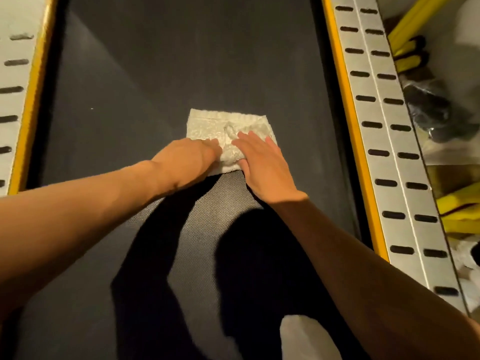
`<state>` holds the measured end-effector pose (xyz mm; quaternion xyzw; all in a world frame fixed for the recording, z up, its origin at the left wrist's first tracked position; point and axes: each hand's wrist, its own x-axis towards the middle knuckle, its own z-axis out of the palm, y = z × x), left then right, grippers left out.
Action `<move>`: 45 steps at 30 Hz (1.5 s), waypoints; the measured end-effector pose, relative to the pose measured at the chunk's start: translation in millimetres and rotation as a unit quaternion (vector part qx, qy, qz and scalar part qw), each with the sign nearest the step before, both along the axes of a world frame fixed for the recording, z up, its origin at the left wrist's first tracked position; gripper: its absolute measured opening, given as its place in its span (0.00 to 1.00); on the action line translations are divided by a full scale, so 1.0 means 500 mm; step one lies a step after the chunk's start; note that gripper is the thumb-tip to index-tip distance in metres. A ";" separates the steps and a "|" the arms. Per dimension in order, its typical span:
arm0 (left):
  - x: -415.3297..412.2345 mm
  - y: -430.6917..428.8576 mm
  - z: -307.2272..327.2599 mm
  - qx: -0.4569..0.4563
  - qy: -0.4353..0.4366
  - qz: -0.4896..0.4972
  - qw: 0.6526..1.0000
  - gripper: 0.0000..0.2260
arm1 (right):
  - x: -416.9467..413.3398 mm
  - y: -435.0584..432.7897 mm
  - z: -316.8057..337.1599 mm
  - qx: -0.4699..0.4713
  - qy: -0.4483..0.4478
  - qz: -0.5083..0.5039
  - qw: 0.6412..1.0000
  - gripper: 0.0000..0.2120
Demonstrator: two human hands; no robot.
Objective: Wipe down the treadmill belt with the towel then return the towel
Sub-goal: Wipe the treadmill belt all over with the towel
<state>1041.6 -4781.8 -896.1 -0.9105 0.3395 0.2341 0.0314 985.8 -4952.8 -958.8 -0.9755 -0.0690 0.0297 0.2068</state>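
Observation:
A folded white towel (226,128) lies flat on the dark treadmill belt (161,74), near its middle. My left hand (187,157) presses on the towel's near left part, its fingers reaching onto the cloth. Beside it, my right hand (262,165) lies flat with straight fingers on the towel's near right part. Both forearms stretch in from the bottom corners and cast dark shadows on the belt below the towel.
Silver slotted side rails with yellow edges run along the belt, the left rail (15,87) and the right rail (384,126). Beyond the right rail lie yellow frame parts (407,53) and a dark object (426,105). A pale shape (309,339) shows at the bottom.

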 end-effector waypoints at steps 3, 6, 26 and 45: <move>-0.011 -0.041 -0.023 -0.048 -0.025 0.062 0.997 0.11 | -0.009 -0.010 -0.006 0.003 -0.010 -0.034 0.999 0.21; -0.074 -0.048 -0.061 -0.123 -0.017 0.100 0.987 0.17 | -0.067 -0.010 -0.016 0.002 -0.025 -0.069 0.997 0.22; -0.048 -0.136 -0.049 -0.142 0.002 -0.043 0.989 0.10 | -0.109 -0.094 -0.003 0.033 0.001 -0.151 0.988 0.20; -0.058 -0.248 -0.025 -0.122 -0.014 -0.005 0.992 0.20 | -0.091 -0.164 0.027 0.022 0.031 -0.243 0.969 0.20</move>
